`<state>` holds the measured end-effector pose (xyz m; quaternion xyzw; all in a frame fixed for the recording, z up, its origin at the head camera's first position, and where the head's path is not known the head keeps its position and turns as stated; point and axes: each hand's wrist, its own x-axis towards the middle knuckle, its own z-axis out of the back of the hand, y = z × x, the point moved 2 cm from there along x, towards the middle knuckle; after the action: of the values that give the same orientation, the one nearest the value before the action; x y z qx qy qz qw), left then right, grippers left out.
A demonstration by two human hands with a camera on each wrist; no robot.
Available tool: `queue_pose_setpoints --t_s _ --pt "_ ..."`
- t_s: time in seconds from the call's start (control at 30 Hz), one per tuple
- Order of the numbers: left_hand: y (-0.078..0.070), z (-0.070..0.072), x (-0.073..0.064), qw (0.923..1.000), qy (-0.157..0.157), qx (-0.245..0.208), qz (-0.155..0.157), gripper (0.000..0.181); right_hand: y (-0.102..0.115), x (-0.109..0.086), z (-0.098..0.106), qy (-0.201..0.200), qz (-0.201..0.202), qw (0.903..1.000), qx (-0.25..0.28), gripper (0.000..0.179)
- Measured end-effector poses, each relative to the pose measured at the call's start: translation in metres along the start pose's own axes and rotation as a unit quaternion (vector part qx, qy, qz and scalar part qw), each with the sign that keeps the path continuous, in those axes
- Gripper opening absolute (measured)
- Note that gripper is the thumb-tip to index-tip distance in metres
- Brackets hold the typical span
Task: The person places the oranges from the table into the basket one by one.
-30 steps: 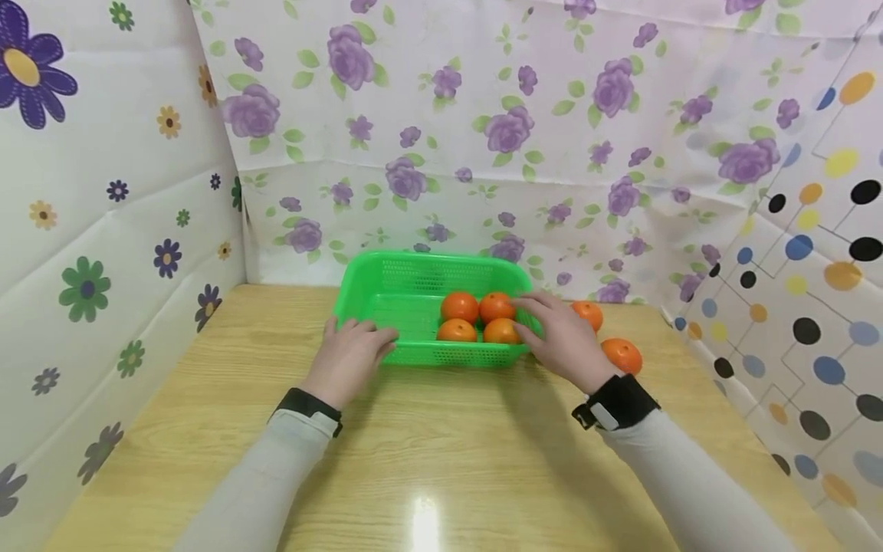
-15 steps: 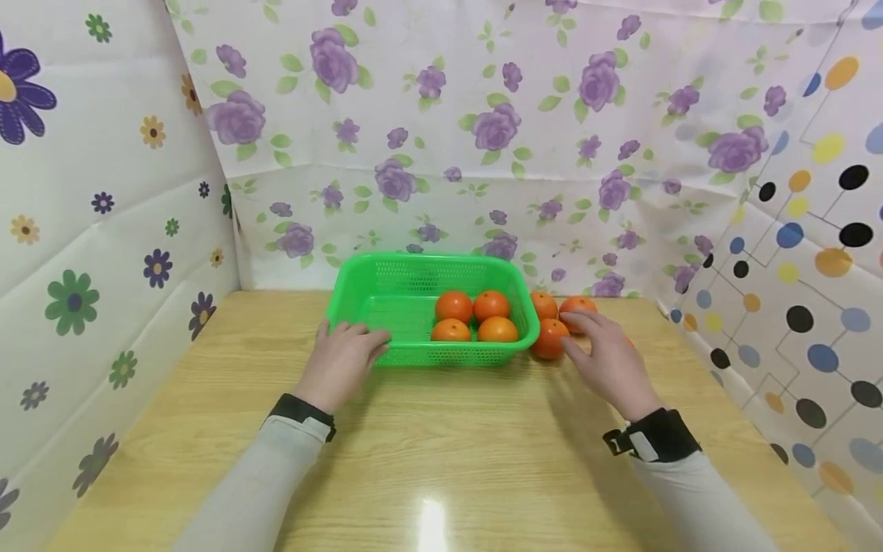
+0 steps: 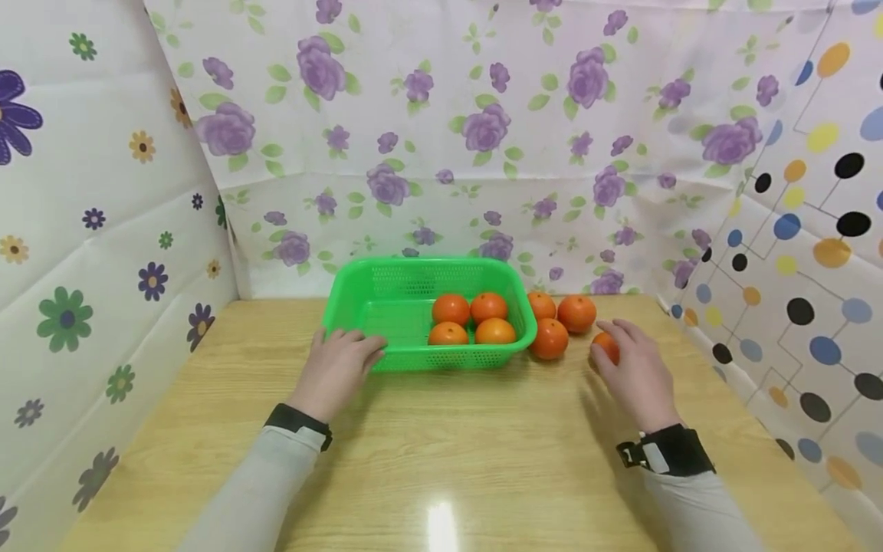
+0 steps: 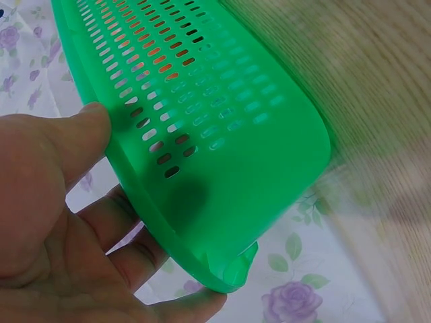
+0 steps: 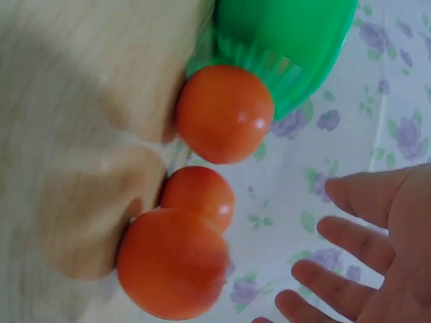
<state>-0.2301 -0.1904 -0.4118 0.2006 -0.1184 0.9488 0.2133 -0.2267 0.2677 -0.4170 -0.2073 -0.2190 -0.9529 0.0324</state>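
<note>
A green plastic basket (image 3: 441, 358) with perforated walls stands at the back of the table. Several tangerines (image 3: 451, 309) sit in its right half. At its front left corner, my left hand (image 3: 338, 372) holds the rim; the left wrist view has the thumb on the near side and fingers beyond the rim (image 4: 145, 219). Outside the right end three tangerines (image 3: 549, 339) lie close together. Farther right, my right hand (image 3: 638, 376) is beside another tangerine (image 3: 607, 347), partly covering it. The right wrist view shows this hand (image 5: 384, 262) with spread, extended fingers.
The wooden table (image 3: 455, 445) reaches towards me in front of the basket. A flowered cloth (image 3: 428, 138) hangs directly behind it. Patterned cloths also close off the left (image 3: 90, 253) and right (image 3: 793, 253) sides.
My right hand has moved from the tangerines inside the basket, out over its right end, to the rightmost loose tangerine. The left hand has stayed at the basket's corner.
</note>
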Motion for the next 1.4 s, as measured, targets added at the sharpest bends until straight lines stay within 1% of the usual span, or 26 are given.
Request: queue_pose_setpoints --t_s 0.1,0.33,0.53,0.67,0.8,0.93,1.03,1.27,1.4 --pt "0.0 0.001 0.0 1.0 -0.001 -0.004 0.002 0.023 -0.004 0.001 -0.001 -0.012 -0.021 0.9997 -0.009 0.048" --pt "0.0 0.002 0.001 0.9999 0.012 -0.002 0.011 0.025 -0.014 0.005 -0.008 -0.002 -0.052 0.9985 -0.015 0.052" --pt "-0.002 0.001 0.004 0.9999 0.01 0.0 0.009 0.025 -0.029 0.009 -0.013 -0.015 -0.044 0.9988 -0.015 0.052" --pt "-0.002 0.002 0.004 0.9999 0.007 0.003 0.007 0.024 -0.038 0.014 -0.015 -0.012 -0.038 0.999 -0.02 0.052" --pt "-0.001 0.001 0.002 1.0 0.004 0.005 0.002 0.023 -0.04 0.022 -0.016 0.011 -0.034 0.999 -0.026 0.055" --pt "0.001 0.001 0.001 1.0 0.006 0.005 0.006 0.024 -0.04 0.031 -0.017 0.043 -0.037 0.9979 -0.031 0.062" --pt "0.001 0.001 0.0 0.9999 0.009 0.004 0.008 0.024 -0.041 0.035 -0.017 0.059 -0.042 0.9966 -0.038 0.066" --pt "-0.001 -0.001 -0.001 0.9999 0.011 0.009 0.0 0.024 -0.044 0.042 -0.012 0.109 -0.061 0.9915 -0.036 0.072" --pt "-0.005 -0.001 0.0 0.9999 0.012 0.009 -0.001 0.024 -0.052 0.043 -0.008 0.119 -0.071 0.9898 -0.031 0.075"
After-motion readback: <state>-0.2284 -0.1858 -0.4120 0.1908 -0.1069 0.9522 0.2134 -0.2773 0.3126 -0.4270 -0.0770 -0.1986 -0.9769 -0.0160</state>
